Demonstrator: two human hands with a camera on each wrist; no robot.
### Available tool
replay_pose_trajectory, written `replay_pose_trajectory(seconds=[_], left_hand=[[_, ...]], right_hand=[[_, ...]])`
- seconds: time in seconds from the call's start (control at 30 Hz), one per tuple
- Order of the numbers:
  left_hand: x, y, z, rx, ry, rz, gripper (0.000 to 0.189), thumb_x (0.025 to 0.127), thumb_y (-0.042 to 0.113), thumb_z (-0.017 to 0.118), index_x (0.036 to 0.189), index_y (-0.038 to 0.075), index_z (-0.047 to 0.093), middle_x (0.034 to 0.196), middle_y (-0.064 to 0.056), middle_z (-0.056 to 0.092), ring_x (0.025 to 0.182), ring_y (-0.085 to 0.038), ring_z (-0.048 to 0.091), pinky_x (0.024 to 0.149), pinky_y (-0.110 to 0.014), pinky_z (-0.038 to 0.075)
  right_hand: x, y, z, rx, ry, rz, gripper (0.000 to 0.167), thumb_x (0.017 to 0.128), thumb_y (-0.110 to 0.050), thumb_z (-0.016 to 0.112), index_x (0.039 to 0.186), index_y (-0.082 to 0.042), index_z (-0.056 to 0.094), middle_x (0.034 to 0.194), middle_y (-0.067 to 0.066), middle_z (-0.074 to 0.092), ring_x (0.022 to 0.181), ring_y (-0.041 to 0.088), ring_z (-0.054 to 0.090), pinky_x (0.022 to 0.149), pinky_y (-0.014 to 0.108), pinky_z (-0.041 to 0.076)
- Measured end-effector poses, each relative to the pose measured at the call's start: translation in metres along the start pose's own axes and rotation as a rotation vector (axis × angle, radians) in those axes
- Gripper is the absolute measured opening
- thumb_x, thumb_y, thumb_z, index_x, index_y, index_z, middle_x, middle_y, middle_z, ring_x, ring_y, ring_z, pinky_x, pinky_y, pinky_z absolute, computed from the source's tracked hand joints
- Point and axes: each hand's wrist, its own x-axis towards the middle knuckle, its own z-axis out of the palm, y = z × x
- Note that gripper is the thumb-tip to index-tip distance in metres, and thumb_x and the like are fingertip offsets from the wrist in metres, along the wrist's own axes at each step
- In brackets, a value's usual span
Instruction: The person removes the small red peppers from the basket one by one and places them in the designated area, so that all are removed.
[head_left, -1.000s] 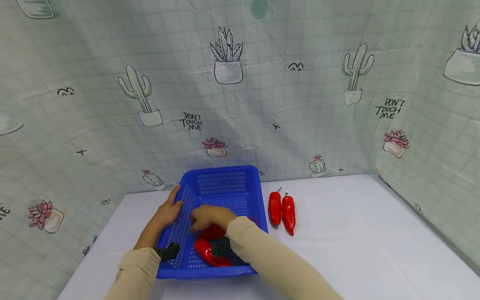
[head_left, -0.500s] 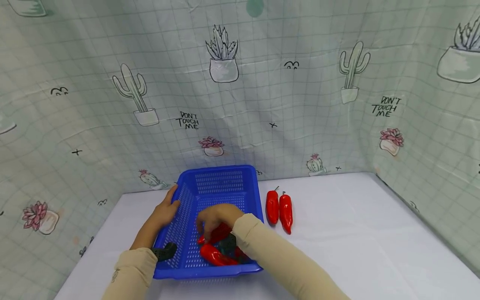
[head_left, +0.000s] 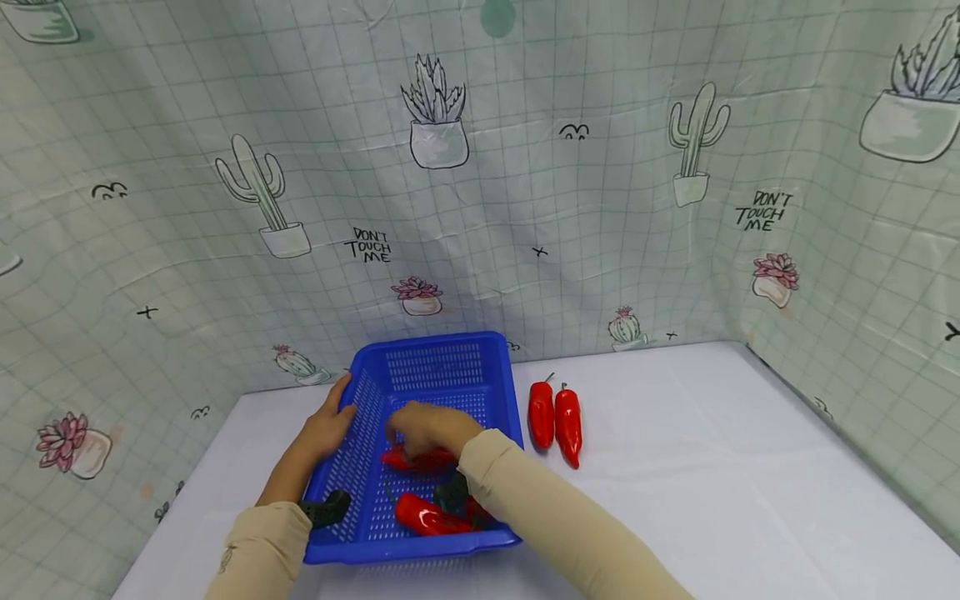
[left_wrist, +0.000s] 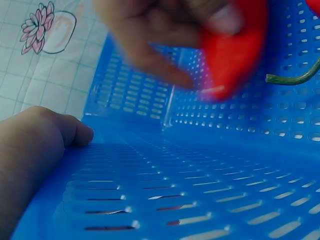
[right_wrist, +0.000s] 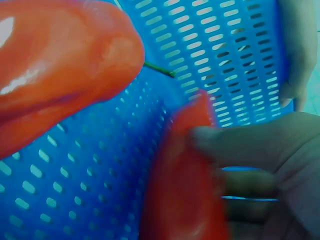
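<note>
Inside the blue perforated plastic basket (head_left: pixel 412 547), toward its middle: right hand (head_left: pixel 423 427) has thumb and fingers pinched on a glossy red tapered pepper (head_left: pixel 426 461), narrow end toward the basket's left wall. Can't tell if that pepper touches the basket floor; it's blurred in the left wrist view. Left hand (head_left: pixel 327 429) grips the basket's left rim, thumb over the edge.

Nearer the front wall, a second glossy red pepper with a curved green stem (head_left: pixel 429 515) lies in the basket, well clear of the left wall. Just right of it, a small red patch (head_left: pixel 477 510) shows, mostly hidden by the right beige sleeve (head_left: pixel 555 517); can't tell its full shape.

Right of the basket, two more long red peppers (head_left: pixel 568 425) sit side by side on the white surface (head_left: pixel 690 433), stems toward the back. Behind everything, a pale green gridded cloth (head_left: pixel 480 208) printed with potted cacti and "DON'T TOUCH ME". Left beige sleeve (head_left: pixel 266 537) at front left.
</note>
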Motion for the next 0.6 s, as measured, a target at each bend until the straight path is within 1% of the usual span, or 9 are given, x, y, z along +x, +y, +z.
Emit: replay_pose_trajectory(seconds=[0.03,0.13,0.2,0.23,0.27,0.4,0.47,0.53,0.6], left_hand=[[-0.0003,0.0001,-0.0002,0.000,0.001,0.002,0.059,0.103,0.022,0.031,0.156,0.009,0.008,0.149,-0.038,0.030,0.122,-0.060,0.046,0.093,-0.066,0.042],[-0.0011,0.0000,-0.0001,0.002,0.005,0.007,0.059,0.103,0.022,0.031,0.156,0.008,0.009,0.148,-0.038,0.032,0.120,-0.059,0.048,0.092,-0.065,0.044],[-0.0011,-0.0008,-0.0001,0.001,0.004,0.007,0.059,0.103,0.022,0.030,0.156,0.008,0.009,0.147,-0.038,0.033,0.119,-0.059,0.049,0.092,-0.064,0.044],[-0.0012,-0.0010,-0.0001,0.000,0.004,0.008,0.059,0.103,0.022,0.030,0.156,0.008,0.009,0.147,-0.038,0.033,0.119,-0.059,0.050,0.092,-0.064,0.044],[-0.0009,-0.0015,0.0001,0.000,0.004,0.008,0.059,0.103,0.022,0.030,0.156,0.008,0.009,0.147,-0.038,0.033,0.119,-0.059,0.050,0.091,-0.064,0.044],[-0.0001,-0.0022,-0.0001,-0.004,0.005,0.012,0.059,0.104,0.021,0.031,0.156,0.008,0.008,0.148,-0.038,0.032,0.121,-0.059,0.048,0.094,-0.065,0.042],[0.0000,-0.0016,-0.0006,-0.006,0.006,0.012,0.059,0.104,0.022,0.031,0.156,0.008,0.008,0.147,-0.038,0.032,0.119,-0.059,0.049,0.092,-0.064,0.043],[-0.0003,-0.0008,-0.0011,-0.014,0.005,0.011,0.059,0.104,0.022,0.032,0.156,0.009,0.009,0.148,-0.038,0.032,0.119,-0.059,0.049,0.092,-0.064,0.044],[0.0001,-0.0017,-0.0012,-0.022,0.005,0.011,0.059,0.104,0.023,0.033,0.156,0.010,0.009,0.148,-0.037,0.032,0.119,-0.059,0.049,0.092,-0.065,0.044]], right_hand=[[0.0014,0.0007,-0.0006,0.006,0.043,-0.024,0.037,0.090,-0.014,0.069,0.126,-0.016,0.063,0.118,0.001,0.068,0.103,0.013,0.064,0.091,0.029,0.051],[0.0050,0.0025,-0.0022,0.064,0.152,-0.079,0.046,0.097,-0.013,0.059,0.142,-0.018,0.049,0.118,0.006,0.068,0.090,0.013,0.067,0.083,0.025,0.053],[0.0064,0.0033,-0.0029,0.108,0.200,-0.097,0.048,0.100,-0.014,0.055,0.146,-0.018,0.045,0.117,0.007,0.068,0.081,0.013,0.065,0.076,0.023,0.053],[0.0067,0.0033,-0.0033,0.135,0.213,-0.094,0.049,0.100,-0.014,0.054,0.148,-0.018,0.044,0.118,0.008,0.068,0.080,0.013,0.064,0.074,0.022,0.053],[0.0068,0.0034,-0.0037,0.150,0.222,-0.087,0.048,0.100,-0.015,0.054,0.147,-0.018,0.045,0.118,0.008,0.068,0.080,0.013,0.063,0.073,0.021,0.052],[0.0061,0.0041,-0.0049,0.186,0.234,-0.041,0.044,0.097,-0.017,0.059,0.141,-0.017,0.053,0.122,0.006,0.066,0.092,0.013,0.062,0.080,0.023,0.053],[0.0057,0.0048,-0.0048,0.209,0.234,-0.025,0.042,0.095,-0.017,0.062,0.137,-0.017,0.055,0.120,0.005,0.067,0.093,0.013,0.062,0.080,0.023,0.054],[0.0055,0.0057,-0.0042,0.246,0.239,-0.017,0.040,0.093,-0.017,0.065,0.132,-0.016,0.056,0.113,0.006,0.067,0.086,0.013,0.062,0.073,0.023,0.055],[0.0054,0.0063,-0.0036,0.294,0.256,-0.010,0.038,0.091,-0.015,0.068,0.127,-0.014,0.055,0.101,0.007,0.067,0.076,0.013,0.062,0.064,0.022,0.054]])
